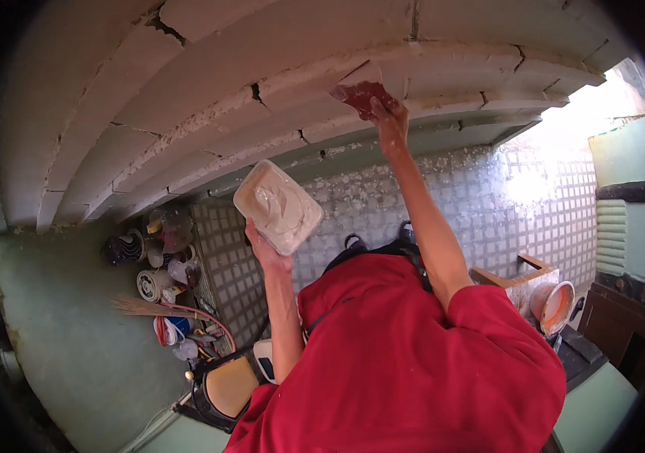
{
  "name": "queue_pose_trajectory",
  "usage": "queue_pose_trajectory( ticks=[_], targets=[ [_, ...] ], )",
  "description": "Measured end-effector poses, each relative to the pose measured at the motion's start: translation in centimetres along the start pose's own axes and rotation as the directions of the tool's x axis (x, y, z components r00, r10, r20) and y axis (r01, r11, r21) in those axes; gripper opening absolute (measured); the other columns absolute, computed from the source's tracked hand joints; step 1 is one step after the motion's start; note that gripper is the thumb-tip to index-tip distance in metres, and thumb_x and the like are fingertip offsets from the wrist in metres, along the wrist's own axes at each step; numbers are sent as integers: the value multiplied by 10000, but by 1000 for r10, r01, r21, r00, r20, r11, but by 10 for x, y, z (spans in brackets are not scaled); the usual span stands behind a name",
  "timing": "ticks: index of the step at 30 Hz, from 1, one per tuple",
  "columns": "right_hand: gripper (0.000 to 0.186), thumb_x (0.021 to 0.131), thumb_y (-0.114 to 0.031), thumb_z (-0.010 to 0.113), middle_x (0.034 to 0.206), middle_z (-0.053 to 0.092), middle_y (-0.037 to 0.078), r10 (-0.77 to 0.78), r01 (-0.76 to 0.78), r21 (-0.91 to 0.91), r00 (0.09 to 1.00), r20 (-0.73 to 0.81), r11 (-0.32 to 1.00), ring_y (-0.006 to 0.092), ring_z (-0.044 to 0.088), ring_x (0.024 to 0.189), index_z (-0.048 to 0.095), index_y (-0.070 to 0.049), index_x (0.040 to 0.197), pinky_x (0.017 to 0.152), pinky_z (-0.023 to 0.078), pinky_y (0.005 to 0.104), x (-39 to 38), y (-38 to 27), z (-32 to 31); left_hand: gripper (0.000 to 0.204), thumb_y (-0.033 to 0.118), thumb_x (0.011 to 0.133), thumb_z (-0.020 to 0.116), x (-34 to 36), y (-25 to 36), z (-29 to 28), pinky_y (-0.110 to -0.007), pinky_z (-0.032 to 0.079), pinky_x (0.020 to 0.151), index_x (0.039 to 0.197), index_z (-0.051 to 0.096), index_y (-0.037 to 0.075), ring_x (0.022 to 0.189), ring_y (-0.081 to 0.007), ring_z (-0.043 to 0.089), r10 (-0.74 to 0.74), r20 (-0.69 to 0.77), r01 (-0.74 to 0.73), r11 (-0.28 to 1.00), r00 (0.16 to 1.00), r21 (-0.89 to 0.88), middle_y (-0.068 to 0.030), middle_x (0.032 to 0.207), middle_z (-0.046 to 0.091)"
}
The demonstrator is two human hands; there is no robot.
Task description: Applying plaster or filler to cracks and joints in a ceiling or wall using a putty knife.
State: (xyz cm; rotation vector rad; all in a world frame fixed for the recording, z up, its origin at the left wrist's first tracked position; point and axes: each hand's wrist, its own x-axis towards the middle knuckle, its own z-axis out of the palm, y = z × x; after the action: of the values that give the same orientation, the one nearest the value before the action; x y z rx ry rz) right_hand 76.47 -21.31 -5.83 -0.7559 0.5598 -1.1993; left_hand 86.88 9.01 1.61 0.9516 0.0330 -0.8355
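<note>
My left hand (266,249) grips a white rectangular tub (277,208) of pale paste from its lower left corner, holding it out below the ceiling. In my right hand (389,121) is a putty knife (356,90) with a reddish, paste-smeared body and a pale blade edge. It is raised against or very near the cracked board ceiling (149,90), along one of its ridges; whether it touches cannot be told.
Buckets and tools (156,279) crowd the left wall beside a yellow-seated chair (228,389). At right stand a wooden piece (507,275), a bucket (550,306) and a dark cabinet (624,325). Below is a tiled floor (458,189), with bright light at the right.
</note>
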Motion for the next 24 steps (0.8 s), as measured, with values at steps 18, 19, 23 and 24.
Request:
queue_pose_trajectory(
  ticks=[18,19,23,24],
  targets=[
    [226,895,-79,649,978,687,114,88,-60,85,923,-374,995,208,686,789,629,24,1095,644,594,342,-51,-21,-29,597,457,965,440,11,4,-4,-498,443,1045,1450,350,120,1279,-298,486,-2,20,3,999,1000,-34,-73,1424,453],
    [226,895,-79,649,978,687,114,85,-57,85,923,-376,995,208,686,789,629,24,1095,644,594,342,-48,-26,-14,594,454,965,441,13,4,-5,-503,445,1042,1448,353,120,1277,-300,489,0,31,1,999,1000,-43,-74,1424,454],
    [127,885,-21,604,892,684,135,41,-64,-66,952,-304,996,215,678,718,627,51,988,567,581,349,-20,-22,36,604,463,961,444,17,4,2,-516,442,1042,1450,349,122,1281,-307,483,-12,24,13,999,1000,-35,-77,1430,446],
    [104,880,-5,592,849,677,142,0,-20,-77,969,-248,997,214,669,688,623,66,950,544,576,348,-9,-19,44,612,467,959,447,17,4,5,-520,438,1045,1454,343,123,1285,-312,477,-14,31,14,1000,999,-26,-79,1436,439]
  ],
)
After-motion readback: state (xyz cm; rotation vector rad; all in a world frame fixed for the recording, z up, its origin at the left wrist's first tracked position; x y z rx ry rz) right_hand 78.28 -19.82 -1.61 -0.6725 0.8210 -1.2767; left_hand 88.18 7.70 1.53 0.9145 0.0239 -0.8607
